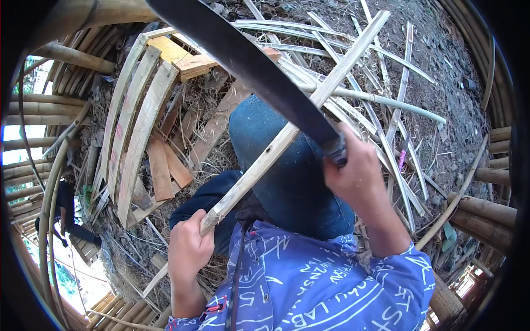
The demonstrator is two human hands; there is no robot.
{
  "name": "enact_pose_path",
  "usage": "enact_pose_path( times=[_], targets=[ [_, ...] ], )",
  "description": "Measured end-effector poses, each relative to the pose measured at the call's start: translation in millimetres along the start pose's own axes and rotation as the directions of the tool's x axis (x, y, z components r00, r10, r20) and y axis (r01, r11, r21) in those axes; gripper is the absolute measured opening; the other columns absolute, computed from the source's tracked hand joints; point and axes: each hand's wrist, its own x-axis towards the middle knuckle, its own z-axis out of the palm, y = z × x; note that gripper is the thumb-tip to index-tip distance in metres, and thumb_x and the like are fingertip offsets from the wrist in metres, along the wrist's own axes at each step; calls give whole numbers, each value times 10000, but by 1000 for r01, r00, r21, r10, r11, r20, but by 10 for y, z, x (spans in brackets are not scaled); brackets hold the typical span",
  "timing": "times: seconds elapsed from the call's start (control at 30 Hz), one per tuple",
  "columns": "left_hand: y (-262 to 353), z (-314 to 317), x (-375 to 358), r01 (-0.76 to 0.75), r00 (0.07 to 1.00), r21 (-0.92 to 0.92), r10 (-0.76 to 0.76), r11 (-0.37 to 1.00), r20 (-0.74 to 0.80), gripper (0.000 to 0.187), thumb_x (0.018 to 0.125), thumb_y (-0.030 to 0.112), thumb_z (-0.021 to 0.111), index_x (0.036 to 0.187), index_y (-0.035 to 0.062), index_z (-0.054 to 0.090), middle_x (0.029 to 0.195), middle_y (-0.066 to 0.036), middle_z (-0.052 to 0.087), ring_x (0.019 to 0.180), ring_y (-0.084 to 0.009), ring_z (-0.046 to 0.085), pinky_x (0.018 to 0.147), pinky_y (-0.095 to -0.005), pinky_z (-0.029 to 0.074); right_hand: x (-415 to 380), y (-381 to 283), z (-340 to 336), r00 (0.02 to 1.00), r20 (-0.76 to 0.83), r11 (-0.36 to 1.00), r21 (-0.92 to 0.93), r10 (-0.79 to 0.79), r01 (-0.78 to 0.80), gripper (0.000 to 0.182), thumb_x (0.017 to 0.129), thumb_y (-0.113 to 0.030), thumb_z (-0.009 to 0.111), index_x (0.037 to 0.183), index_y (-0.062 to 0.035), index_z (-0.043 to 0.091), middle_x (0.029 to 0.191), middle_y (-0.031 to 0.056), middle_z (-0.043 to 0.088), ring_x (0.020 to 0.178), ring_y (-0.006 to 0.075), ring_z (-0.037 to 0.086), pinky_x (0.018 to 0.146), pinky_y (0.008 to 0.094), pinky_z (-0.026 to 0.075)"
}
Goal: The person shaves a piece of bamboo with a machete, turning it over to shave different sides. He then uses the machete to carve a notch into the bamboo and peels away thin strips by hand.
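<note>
A long pale wooden strip (pixel 265 156) runs diagonally from the lower left to the upper right, over my bent knee in blue jeans. My left hand (pixel 190 246) is closed round its lower part. In my right hand (pixel 358 168) is the handle of a large machete, fingers wrapped round it. The machete's broad dark blade (pixel 254 69) points to the upper left and passes over the strip, hiding part of it. Whether blade and strip touch, I cannot tell.
A slatted wooden piece (pixel 144 121) stands at the left, with short brown boards (pixel 160 168) beside it. Split bamboo strips (pixel 381 99) lie crossed on the littered ground at the right. Bamboo pole walls (pixel 486 220) enclose both sides. Another person (pixel 65 212) is at the far left.
</note>
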Motion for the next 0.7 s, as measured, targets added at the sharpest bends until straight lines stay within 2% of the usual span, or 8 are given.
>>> enact_pose_path(
  times=[0.07,0.13,0.27,0.47,0.6,0.67,0.7],
  targets=[
    [16,-14,-16,21,1000,-7,-21,1000,18,122,805,97,558,775,-18,529,664,-258,532,702,-454,544,580,-487,400,117,33,-140,999,6,992,-121,48,-47,352,725,-1,560,1075,34,536,716,230,608,700,415,629,607,403,481],
    [77,1,22,33,998,-66,-30,997,48,122,809,96,554,778,-20,530,667,-257,532,705,-456,543,576,-482,400,189,68,-103,989,-105,994,6,108,-108,372,720,-5,561,1090,31,540,732,235,606,714,419,626,624,409,481],
    [154,-4,89,20,999,-69,-17,997,50,123,812,94,549,775,-20,524,668,-262,524,707,-458,538,577,-482,399,102,33,-26,992,-125,999,9,33,-32,400,712,-3,557,1108,48,531,748,244,602,717,428,617,639,416,479],
    [131,61,67,25,1000,-52,-26,998,-5,116,797,80,534,763,-27,505,665,-273,507,709,-462,527,588,-492,394,91,-8,-108,997,-49,997,-40,62,-64,388,707,-6,539,1090,51,526,734,259,594,711,443,599,652,435,471],
    [168,63,57,16,999,-16,-17,1000,-36,89,779,64,524,757,-22,509,658,-271,514,701,-462,533,591,-501,396,76,-39,-96,994,-47,995,18,101,-100,374,707,-7,544,1075,58,532,713,257,587,684,441,593,634,431,468],
    [165,75,42,20,999,-7,-21,1000,-37,83,776,61,523,758,-20,513,654,-270,518,697,-462,535,590,-505,397,37,-63,-110,985,79,984,75,155,-161,347,708,-10,552,1046,65,537,700,244,584,660,423,604,609,409,468],
    [161,88,40,12,998,7,-12,1000,-55,79,776,60,524,762,-18,516,651,-270,522,693,-461,538,588,-509,398,28,-13,-101,998,36,998,-14,55,-55,372,711,-13,561,1075,63,541,693,219,585,625,384,611,588,381,466]
  ],
)
